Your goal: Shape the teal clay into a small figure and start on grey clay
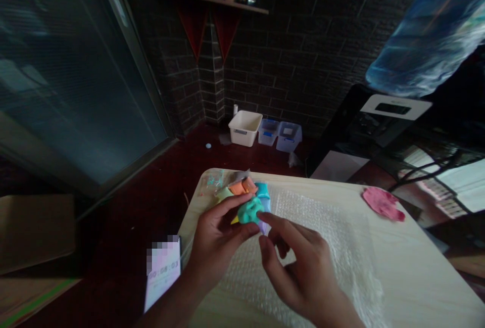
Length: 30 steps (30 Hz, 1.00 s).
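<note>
A dimpled lump of teal-green modelling clay (249, 211) is held between the thumb and fingers of my left hand (214, 234), above the table. My right hand (305, 260) comes in from the other side, its index fingertip pressing on the clay's right side; the thumb is apart below and nothing is gripped. Just behind the clay lie small soft packets: an orange packet (238, 187), a teal packet (262, 190) and a pale green one partly hidden by my left hand. A small yellow tip and a purple piece peek out beneath the lump.
Bubble wrap (337, 247) spreads over the pale wooden table (420, 267). A flattened pink clay piece (382, 203) lies at its far right. A phone (162, 282) showing a timer is at the left edge. Beyond stand a white bin (244, 133), clear boxes and a water dispenser (348, 131).
</note>
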### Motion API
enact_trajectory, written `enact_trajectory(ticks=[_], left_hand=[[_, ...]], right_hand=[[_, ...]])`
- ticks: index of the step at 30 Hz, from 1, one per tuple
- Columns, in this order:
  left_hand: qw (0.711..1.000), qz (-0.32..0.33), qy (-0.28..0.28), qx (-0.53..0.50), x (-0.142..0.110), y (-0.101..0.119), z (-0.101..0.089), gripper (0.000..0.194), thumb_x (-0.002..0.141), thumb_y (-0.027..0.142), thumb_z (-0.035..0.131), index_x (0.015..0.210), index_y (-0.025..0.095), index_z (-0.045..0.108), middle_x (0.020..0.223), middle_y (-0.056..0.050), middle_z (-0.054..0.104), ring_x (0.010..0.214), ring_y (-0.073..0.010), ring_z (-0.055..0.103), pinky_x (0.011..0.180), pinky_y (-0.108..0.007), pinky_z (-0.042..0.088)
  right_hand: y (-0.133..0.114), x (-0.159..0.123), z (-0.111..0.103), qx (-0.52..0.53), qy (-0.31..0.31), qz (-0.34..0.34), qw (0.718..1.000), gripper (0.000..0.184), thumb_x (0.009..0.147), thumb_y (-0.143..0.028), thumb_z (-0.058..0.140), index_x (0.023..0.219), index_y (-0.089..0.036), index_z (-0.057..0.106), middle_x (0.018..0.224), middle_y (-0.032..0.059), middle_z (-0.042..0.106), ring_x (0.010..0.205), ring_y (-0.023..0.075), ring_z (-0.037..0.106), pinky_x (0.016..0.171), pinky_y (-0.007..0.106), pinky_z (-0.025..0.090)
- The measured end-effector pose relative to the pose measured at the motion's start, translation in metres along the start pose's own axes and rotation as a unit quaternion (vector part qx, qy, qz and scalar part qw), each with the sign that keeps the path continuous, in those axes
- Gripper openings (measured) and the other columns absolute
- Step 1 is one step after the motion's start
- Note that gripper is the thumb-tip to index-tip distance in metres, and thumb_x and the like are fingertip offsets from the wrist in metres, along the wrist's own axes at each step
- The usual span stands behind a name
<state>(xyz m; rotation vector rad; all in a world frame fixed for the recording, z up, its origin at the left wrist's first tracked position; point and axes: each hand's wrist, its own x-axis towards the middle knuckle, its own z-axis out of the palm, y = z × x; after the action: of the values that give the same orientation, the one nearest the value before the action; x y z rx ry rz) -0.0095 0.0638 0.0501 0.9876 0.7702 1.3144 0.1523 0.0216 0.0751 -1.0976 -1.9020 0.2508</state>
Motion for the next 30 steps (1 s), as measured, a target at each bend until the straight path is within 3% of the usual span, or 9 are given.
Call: enact_trajectory(ticks=[7,11,16,23,26,30], left_hand=[[0.998,0.037,-0.021,0.037,-0.0006,0.0037,0.0002,0.042,0.072,0.018,0.092,0.112,0.028,0.083,0.124,-0.008,0.078,0.117,-0.0302,0.072,0.096,-0.035,0.062],[0.999,0.026,-0.031,0.024,0.0005,0.0019,-0.0009,0.041,0.073,0.016,0.091,0.112,0.028,0.083,0.121,-0.007,0.079,0.112,-0.0284,0.075,0.092,-0.033,0.064],[0.999,0.020,-0.038,-0.002,0.0021,0.0009,-0.0015,0.057,0.075,0.016,0.091,0.128,0.028,0.074,0.141,-0.010,0.070,0.130,-0.0297,0.066,0.104,-0.034,0.058],[0.998,0.012,-0.061,0.011,0.0024,-0.0003,-0.0063,0.051,0.078,0.017,0.089,0.126,0.027,0.075,0.142,-0.009,0.070,0.129,-0.0266,0.067,0.102,-0.030,0.059],[0.998,0.002,-0.070,0.010,0.0020,0.0001,-0.0078,0.050,0.078,0.016,0.089,0.125,0.027,0.075,0.139,-0.009,0.071,0.128,-0.0262,0.068,0.102,-0.030,0.059],[0.995,-0.020,-0.094,0.014,-0.0001,0.0015,-0.0078,0.050,0.077,0.016,0.090,0.124,0.028,0.076,0.135,-0.007,0.074,0.126,-0.0246,0.069,0.103,-0.029,0.058]], right_hand=[[0.0020,-0.0009,-0.0013,0.046,-0.012,0.033,0.998,0.024,0.094,-0.018,0.061,0.117,-0.020,0.067,0.067,-0.0032,0.065,0.051,0.0120,0.061,0.049,0.025,0.047],[0.0006,-0.0001,-0.0038,0.053,0.002,0.025,0.998,0.023,0.093,-0.016,0.061,0.114,-0.019,0.069,0.067,-0.0026,0.066,0.051,0.0120,0.062,0.048,0.024,0.047],[0.0015,0.0031,-0.0100,0.072,0.061,0.047,0.994,0.024,0.095,-0.017,0.059,0.115,-0.021,0.072,0.064,-0.0045,0.063,0.050,0.0106,0.058,0.049,0.022,0.048],[0.0036,0.0003,-0.0064,0.090,0.003,0.047,0.995,0.042,0.095,-0.019,0.062,0.137,-0.021,0.067,0.070,-0.0019,0.067,0.054,0.0121,0.061,0.048,0.023,0.049],[0.0035,0.0006,-0.0063,0.085,0.004,0.046,0.995,0.038,0.095,-0.018,0.063,0.132,-0.020,0.069,0.068,-0.0024,0.066,0.052,0.0117,0.060,0.048,0.023,0.049],[0.0045,0.0033,-0.0090,0.120,-0.003,0.102,0.988,0.022,0.097,-0.023,0.062,0.118,-0.021,0.071,0.063,-0.0050,0.060,0.050,0.0102,0.055,0.043,0.020,0.043]])
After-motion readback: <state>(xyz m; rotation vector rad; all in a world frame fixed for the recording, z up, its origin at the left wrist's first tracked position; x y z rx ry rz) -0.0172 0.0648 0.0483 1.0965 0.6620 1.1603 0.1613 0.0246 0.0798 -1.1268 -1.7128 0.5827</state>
